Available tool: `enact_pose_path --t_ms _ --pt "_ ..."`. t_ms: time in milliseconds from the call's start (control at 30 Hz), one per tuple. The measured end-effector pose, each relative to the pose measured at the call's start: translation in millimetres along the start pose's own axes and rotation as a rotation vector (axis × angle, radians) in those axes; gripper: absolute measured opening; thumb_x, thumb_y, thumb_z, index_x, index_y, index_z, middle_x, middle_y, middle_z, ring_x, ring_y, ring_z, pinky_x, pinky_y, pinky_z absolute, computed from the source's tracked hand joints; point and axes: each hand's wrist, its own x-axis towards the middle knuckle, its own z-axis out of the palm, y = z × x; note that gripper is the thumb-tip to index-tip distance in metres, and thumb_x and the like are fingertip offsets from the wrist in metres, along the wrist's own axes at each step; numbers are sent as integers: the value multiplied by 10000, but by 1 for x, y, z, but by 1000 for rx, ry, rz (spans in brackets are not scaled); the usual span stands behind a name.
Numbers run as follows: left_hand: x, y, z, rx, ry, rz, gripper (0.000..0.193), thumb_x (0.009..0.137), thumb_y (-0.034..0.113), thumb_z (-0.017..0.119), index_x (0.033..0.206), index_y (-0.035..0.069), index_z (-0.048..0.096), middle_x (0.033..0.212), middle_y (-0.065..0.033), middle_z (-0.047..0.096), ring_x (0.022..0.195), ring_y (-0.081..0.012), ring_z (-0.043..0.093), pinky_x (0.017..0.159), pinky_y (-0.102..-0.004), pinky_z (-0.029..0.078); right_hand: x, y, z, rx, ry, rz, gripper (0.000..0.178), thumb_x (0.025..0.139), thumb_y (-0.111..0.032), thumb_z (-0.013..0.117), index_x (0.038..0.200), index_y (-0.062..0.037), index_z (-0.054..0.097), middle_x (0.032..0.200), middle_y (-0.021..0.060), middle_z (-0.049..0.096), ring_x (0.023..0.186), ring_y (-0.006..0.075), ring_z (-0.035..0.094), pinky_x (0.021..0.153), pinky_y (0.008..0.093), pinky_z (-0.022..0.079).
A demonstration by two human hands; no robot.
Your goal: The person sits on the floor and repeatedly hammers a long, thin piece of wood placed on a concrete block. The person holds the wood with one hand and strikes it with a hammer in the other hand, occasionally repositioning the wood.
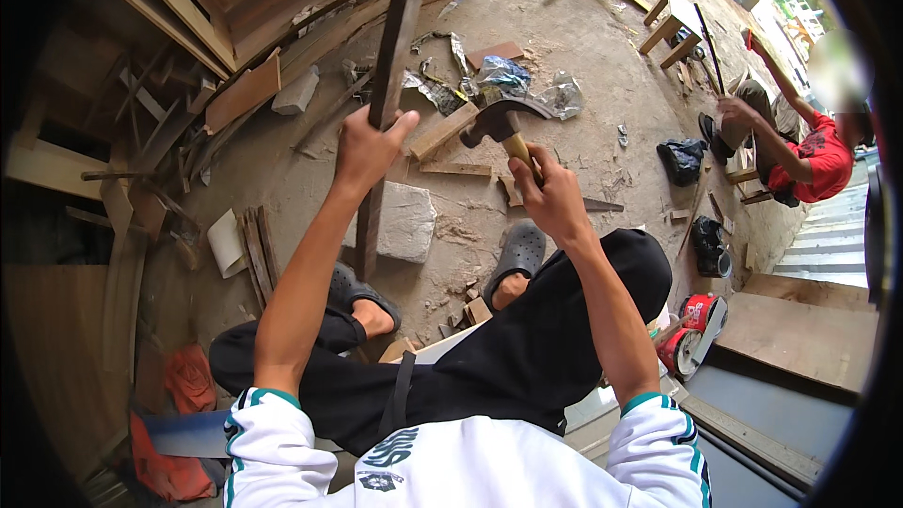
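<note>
Left hand (pixel 365 146) wrapped tight round a long dark wooden strip (pixel 388 85), held upright with its foot planted on the pale stone block (pixel 406 219) between the two sandalled feet; right hand (pixel 548 190) closed on the handle of a claw hammer (pixel 500 122), head raised just beside the strip. Likely to glance off so narrow a target and land on the gripping fingers (pixel 395 127). Likely, too, to kick the strip's foot off the block toward the toes.

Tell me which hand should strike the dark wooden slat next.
Right, most likely. The right hand already grips the wooden-handled claw hammer, raised beside the long dark wooden slat, while the left hand holds that slat upright.
</note>
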Motion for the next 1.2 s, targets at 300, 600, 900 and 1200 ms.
enact_pose_path --t_ms 300,600,900,1200 --pt "-3 38 66 -113 -225 -14 262 796 274 794 816 40 680 617 -16 627 511 -86 588 475 -262 481 -22 13 -3 -259 -207 -135 313 992 -331 559 1157 -67 535 811 212 676 766 425 656 671 517 492" --pt "-8 -2 144 70 -372 -116 188 787 222 737 794 38 696 637 -50 654 536 -126 613 517 -305 493 -51 65 -15 -447 -422 159 320 992 -361 528 1067 -50 522 809 235 672 772 453 650 666 546 496" --pt "15 -77 268 271 -537 -317 174 744 188 706 796 22 704 613 -90 669 512 -166 634 525 -338 513 -69 144 -57 -497 -285 525 359 952 -329 593 1058 14 619 929 265 701 893 448 685 765 525 545" --pt "42 -104 369 299 -667 -295 195 761 193 707 839 13 707 627 -103 679 542 -179 679 555 -333 549 -47 132 -96 -417 -149 694 381 967 -340 574 1100 17 597 978 280 692 960 451 674 836 518 531"
